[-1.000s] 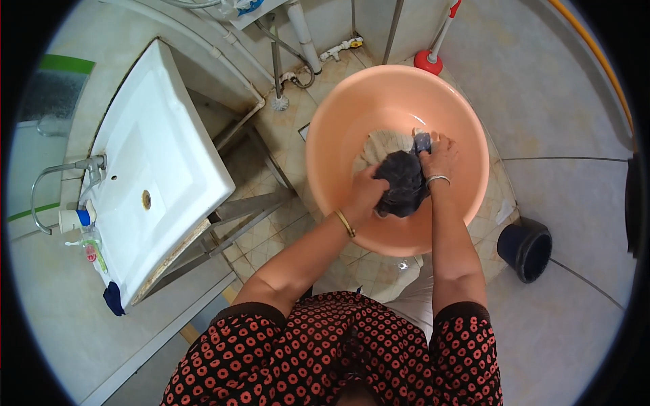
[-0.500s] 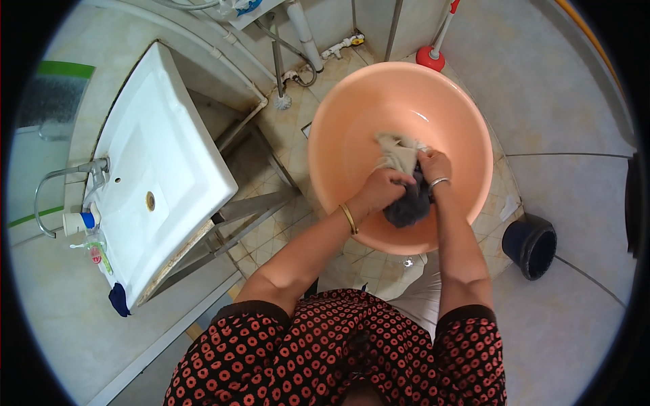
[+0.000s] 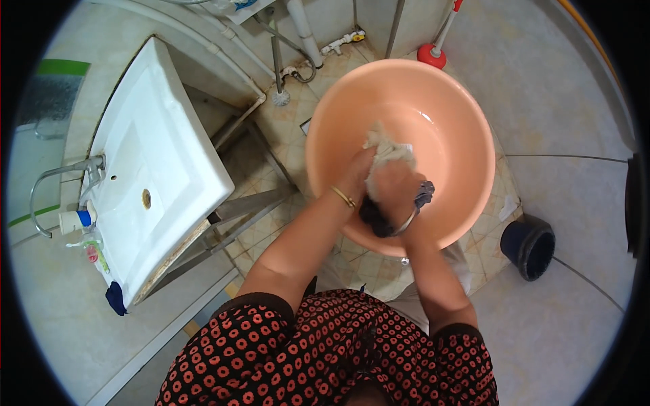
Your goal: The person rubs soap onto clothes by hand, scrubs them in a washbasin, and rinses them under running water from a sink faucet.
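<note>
A bunched wet-looking cloth, beige [image 3: 388,150] at its far end and dark grey [image 3: 376,218] at its near end, is in my hands over a large peach-coloured basin [image 3: 467,128]. Whether it is one piece or two I cannot tell. My left hand [image 3: 359,172], with a gold bangle at the wrist, is closed on the cloth's left side. Across its middle lies my right hand [image 3: 398,184], smeared by motion and closed on the bunch, its fingers mostly hidden. A dark grey fold [image 3: 424,195] sticks out to the right, by the silver bangle.
A white washbasin [image 3: 145,142] with a curved tap [image 3: 91,164] stands at the left on a metal frame [image 3: 250,203]. Behind the peach basin is a red plunger [image 3: 431,56]. A dark bucket [image 3: 529,249] sits on the tiled floor at the right.
My right hand has moved left and nearer, across the cloth. My left hand has shifted left and away, onto the beige part. The dark part has moved left.
</note>
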{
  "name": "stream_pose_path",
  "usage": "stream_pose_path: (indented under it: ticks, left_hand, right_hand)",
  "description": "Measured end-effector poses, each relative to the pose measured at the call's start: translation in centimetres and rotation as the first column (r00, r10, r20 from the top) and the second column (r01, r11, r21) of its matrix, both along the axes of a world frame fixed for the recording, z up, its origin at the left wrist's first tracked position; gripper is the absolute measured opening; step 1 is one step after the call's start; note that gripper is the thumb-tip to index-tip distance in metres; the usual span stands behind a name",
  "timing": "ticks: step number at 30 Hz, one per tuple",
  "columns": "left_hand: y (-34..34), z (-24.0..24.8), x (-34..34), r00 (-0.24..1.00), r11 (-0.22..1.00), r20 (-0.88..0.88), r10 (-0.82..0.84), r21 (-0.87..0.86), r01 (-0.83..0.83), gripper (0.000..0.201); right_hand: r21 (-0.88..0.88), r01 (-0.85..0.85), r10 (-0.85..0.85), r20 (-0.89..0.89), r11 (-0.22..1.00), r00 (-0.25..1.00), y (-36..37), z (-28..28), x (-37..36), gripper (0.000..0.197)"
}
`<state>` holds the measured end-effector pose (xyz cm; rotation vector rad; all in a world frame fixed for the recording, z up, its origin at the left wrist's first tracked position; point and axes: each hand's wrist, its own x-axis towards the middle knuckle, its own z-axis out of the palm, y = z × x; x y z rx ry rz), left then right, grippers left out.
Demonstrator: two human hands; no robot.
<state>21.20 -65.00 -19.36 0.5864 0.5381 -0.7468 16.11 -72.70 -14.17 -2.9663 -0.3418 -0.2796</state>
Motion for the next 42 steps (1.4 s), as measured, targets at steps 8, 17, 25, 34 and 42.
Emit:
stream_pose_path:
  ticks: [8,17,25,34,42]
  left_hand:
    - [-1.7,2.4,-1.8,0.794,0.752,0.289,-0.536,0.592,0.292,0.053]
    - [-1.0,-2.9,0.1,0.827,0.998,0.562,-0.015,-0.046,0.050,0.020]
    - [-1.2,1.9,-1.8,0.673,0.593,0.296,-0.678,0.761,0.263,0.029]
    - [-0.5,-0.2,-0.1,0.998,0.998,-0.029,0.054,-0.025,-0.055,0.036]
    - [1.4,1.0,0.3,0.352,0.826,0.828,-0.437,0.524,-0.206,0.021]
  right_hand:
    - [0.137,0.579,-0.580,-0.031,0.804,0.814,-11.9,-8.8,4.7,0.042]
    - [0.716,0.045,-0.174,0.108,0.697,0.979,0.5,-2.7,0.5,0.020]
    - [0.087,0.562,-0.535,-0.216,0.823,0.817,-11.6,-6.6,6.3,0.037]
    - [0.852,0.213,-0.106,-0.185,0.479,0.977,0.5,-2.6,0.5,0.033]
    - [0.706,0.463,-0.506,-0.170,0.536,0.846,-11.5,-5.5,7.2,0.020]
